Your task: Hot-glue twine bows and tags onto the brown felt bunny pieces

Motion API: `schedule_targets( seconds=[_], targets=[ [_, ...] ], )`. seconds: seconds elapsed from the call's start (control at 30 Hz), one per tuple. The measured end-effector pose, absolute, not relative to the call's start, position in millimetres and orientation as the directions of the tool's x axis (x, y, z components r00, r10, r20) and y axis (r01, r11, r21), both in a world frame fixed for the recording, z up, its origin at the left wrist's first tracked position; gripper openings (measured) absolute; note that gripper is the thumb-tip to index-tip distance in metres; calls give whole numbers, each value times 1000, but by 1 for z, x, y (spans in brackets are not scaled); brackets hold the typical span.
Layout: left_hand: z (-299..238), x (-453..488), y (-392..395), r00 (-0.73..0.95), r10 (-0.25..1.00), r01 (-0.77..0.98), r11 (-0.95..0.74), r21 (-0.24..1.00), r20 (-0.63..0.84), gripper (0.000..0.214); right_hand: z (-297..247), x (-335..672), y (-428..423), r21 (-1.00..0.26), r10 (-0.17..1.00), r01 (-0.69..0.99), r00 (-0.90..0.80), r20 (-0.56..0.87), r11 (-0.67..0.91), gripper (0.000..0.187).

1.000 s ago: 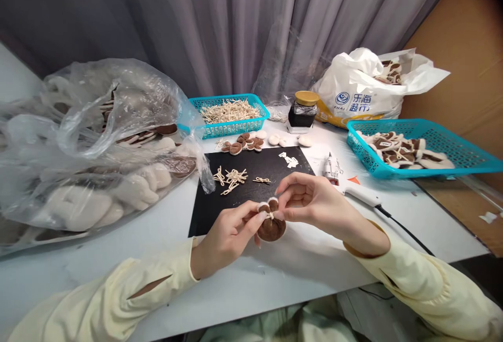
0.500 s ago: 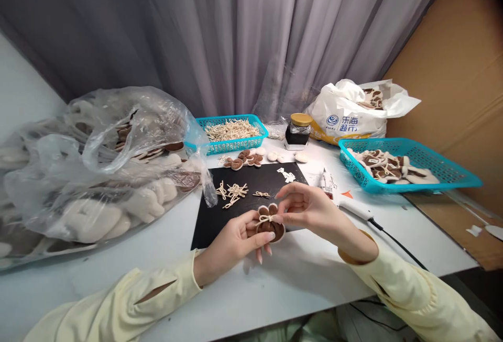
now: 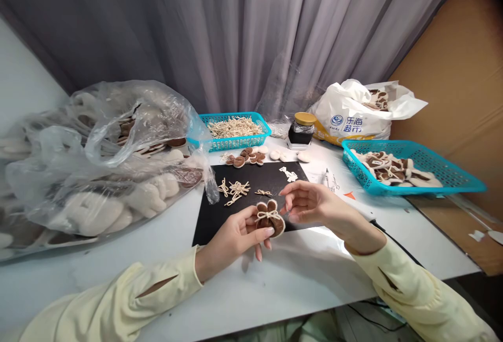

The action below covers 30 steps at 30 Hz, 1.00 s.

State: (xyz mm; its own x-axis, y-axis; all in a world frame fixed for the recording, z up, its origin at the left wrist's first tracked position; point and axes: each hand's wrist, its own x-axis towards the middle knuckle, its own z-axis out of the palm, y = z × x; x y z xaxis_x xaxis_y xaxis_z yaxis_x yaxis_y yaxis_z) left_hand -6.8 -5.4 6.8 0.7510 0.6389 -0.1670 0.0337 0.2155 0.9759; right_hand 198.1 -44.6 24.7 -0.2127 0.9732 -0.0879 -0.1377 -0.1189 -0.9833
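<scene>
Brown felt paw (image 3: 270, 220), cord bow already on, sits pinched in the left hand (image 3: 236, 234); the right hand (image 3: 310, 203) hovers released, loose bows (image 3: 234, 190) waiting on the black mat (image 3: 220, 216).

Two teal baskets (image 3: 236, 140) (image 3: 451, 177) flank a jar (image 3: 301, 130).

Left hand (image 3: 236, 234) pinches a brown felt paw (image 3: 269, 218) tied with a cord bow; right hand (image 3: 310, 203) hovers just beside it, over a black mat (image 3: 220, 213).
</scene>
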Motion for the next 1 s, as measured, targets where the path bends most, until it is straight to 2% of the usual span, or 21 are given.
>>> schedule_targets(
  seconds=[0.1,0.17,0.2,0.27,0.33,0.4,0.5,0.6,0.77,0.8,0.87,0.93,1.0],
  targets=[
    [6,-7,-4,753,637,29,215,976,-163,40,32,197,-47,-988,984,-106,-149,-94,-111,41],
    [5,-8,-3,749,642,30,210,977,-161,37,39,203,-52,-998,997,-30,-65,-47,-49,34],
    [4,-8,-2,747,645,31,209,977,-162,34,42,209,-56,-999,1000,47,-6,4,4,29],
    [4,-8,-1,744,648,34,206,978,-162,29,42,228,-67,-945,979,306,130,158,112,22],
    [4,-8,0,744,648,37,199,979,-160,26,33,253,-80,-757,922,642,213,323,117,25],
    [5,-8,0,747,646,41,193,980,-158,25,14,280,-91,-488,911,873,194,363,9,34],
    [5,-7,1,759,630,51,196,979,-166,23,-21,306,-98,-252,957,966,118,266,-49,40],
    [6,-7,1,763,623,59,197,979,-172,24,-43,311,-94,-172,945,977,168,279,-123,41],
    [6,-6,0,748,638,54,219,974,-185,25,-41,294,-97,-199,895,965,236,379,-170,25],
    [6,-6,1,747,638,48,230,972,-188,25,-38,288,-104,-252,886,958,235,400,-140,21],
    [5,-5,1,743,640,37,252,967,-195,26,-31,274,-124,-438,879,899,234,415,-33,18],
    [4,-5,2,741,640,35,266,963,-203,28,-26,256,-147,-643,916,764,212,340,62,19],
    [4,-6,3,737,639,51,269,962,-218,28,-21,235,-164,-785,960,613,159,233,89,22]
  ],
)
